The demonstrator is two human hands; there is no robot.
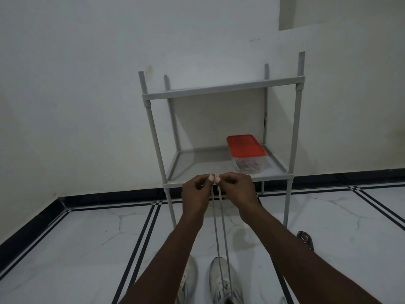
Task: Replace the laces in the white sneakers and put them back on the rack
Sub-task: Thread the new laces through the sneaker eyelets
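One red-lidded box (pixel 246 153) on rack (pixel 223 89), possibly laces inside

Two white sneakers stand side by side on the floor, toes toward the rack; the left sneaker (pixel 189 279) is partly hidden by a forearm; the right sneaker (pixel 223 281) shows its tongue; a pale lace (pixel 221 233) rises from it in two taut strands; the grey rack (pixel 221 88) stands against the wall, two shelves.

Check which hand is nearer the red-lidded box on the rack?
Right. The right hand pinches its lace end just below-left of the box; the left hand sits farther left.
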